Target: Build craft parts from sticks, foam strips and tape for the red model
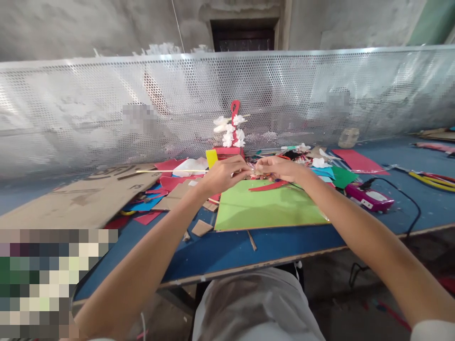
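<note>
My left hand (224, 173) and my right hand (277, 167) meet above the far edge of a light green sheet (265, 209) on the blue table (249, 251). Both hands have their fingers pinched together on a small piece held between them, too small to name. A curved red paper strip (269, 185) lies on the green sheet just under my right hand. Behind the hands stands a red paper piece with white paper flowers (231, 131) on it.
Scraps of red, blue, green and yellow paper (167, 182) litter the table. A large cardboard sheet (80, 199) lies at left. A pink glue gun (369, 197) with a black cord sits at right. A perforated metal screen (106, 109) runs along the table's back.
</note>
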A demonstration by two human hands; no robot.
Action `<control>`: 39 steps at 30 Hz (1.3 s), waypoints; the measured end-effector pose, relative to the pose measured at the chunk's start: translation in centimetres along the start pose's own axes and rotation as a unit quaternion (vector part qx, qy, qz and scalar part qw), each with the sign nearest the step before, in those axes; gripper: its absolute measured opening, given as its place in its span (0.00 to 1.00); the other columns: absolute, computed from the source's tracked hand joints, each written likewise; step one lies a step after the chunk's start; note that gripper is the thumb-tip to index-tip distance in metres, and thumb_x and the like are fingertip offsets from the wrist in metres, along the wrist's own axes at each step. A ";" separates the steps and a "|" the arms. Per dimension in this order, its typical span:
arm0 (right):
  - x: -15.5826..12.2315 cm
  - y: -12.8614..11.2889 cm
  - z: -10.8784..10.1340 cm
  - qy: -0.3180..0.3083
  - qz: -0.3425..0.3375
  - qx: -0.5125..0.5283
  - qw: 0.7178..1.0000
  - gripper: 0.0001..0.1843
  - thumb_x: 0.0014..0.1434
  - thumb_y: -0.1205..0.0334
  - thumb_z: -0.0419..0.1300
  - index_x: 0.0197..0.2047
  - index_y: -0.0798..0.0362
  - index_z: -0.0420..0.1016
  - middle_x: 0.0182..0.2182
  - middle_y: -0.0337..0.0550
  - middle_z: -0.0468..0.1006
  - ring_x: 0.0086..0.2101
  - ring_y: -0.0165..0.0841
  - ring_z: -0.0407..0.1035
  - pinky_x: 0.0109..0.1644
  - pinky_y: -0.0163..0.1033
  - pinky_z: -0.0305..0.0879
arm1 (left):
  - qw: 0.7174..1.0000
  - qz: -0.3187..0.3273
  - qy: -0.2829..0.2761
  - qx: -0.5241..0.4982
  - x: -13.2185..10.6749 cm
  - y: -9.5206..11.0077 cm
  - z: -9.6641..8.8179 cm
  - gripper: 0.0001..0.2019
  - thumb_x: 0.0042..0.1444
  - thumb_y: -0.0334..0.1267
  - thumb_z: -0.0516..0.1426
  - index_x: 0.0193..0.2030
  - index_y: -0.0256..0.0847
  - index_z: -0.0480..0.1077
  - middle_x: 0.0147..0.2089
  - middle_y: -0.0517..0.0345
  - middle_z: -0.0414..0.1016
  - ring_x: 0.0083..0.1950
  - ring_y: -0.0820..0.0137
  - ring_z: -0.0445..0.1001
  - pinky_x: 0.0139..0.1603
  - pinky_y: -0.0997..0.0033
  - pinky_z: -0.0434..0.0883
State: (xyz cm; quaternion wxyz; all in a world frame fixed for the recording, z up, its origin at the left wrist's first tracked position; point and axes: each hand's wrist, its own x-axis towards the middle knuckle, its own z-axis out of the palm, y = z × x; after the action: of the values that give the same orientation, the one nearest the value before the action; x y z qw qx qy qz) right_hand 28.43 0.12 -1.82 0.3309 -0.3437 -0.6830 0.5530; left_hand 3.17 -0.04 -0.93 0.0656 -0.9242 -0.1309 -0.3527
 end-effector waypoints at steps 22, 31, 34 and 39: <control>1.2 1.3 -0.2 -0.021 0.105 0.064 0.992 0.23 0.52 0.62 0.74 0.49 0.52 0.71 0.31 0.39 0.80 0.25 0.24 0.72 0.25 0.25 0.66 | 0.994 0.032 0.086 0.064 0.3 1.1 -0.2 0.08 0.69 0.37 0.54 0.44 0.41 0.74 0.42 0.54 0.78 0.40 0.74 0.76 0.38 0.73 0.71; 1.5 1.7 0.6 -0.048 0.048 0.147 0.987 0.17 0.58 0.59 0.70 0.48 0.52 0.70 0.46 0.49 0.82 0.33 0.27 0.77 0.37 0.30 0.75 | 0.994 -0.036 0.091 0.037 0.7 0.4 -0.7 0.06 0.68 0.37 0.53 0.42 0.41 0.72 0.40 0.55 0.74 0.38 0.73 0.72 0.39 0.71 0.69; 1.7 1.9 1.1 -0.003 -0.011 0.181 0.983 0.14 0.57 0.58 0.71 0.42 0.48 0.71 0.45 0.43 0.82 0.38 0.29 0.77 0.36 0.31 0.74 | 0.988 -0.094 0.123 0.031 0.8 0.1 -0.6 0.07 0.68 0.37 0.53 0.41 0.41 0.71 0.40 0.55 0.75 0.36 0.73 0.71 0.39 0.71 0.69; 2.4 2.1 2.5 0.063 -0.069 0.222 0.971 0.19 0.52 0.59 0.73 0.45 0.42 0.73 0.44 0.36 0.81 0.40 0.31 0.77 0.35 0.32 0.74 | 0.970 -0.176 0.161 0.035 0.9 0.2 -1.2 0.08 0.69 0.39 0.52 0.42 0.42 0.71 0.36 0.57 0.78 0.35 0.72 0.73 0.38 0.71 0.68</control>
State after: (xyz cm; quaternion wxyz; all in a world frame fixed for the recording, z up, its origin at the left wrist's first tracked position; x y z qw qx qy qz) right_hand 25.23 1.16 -4.13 0.4786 -0.2474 -0.5433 0.6439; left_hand 3.14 -0.35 0.53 0.0552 -0.8145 -0.2919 -0.4983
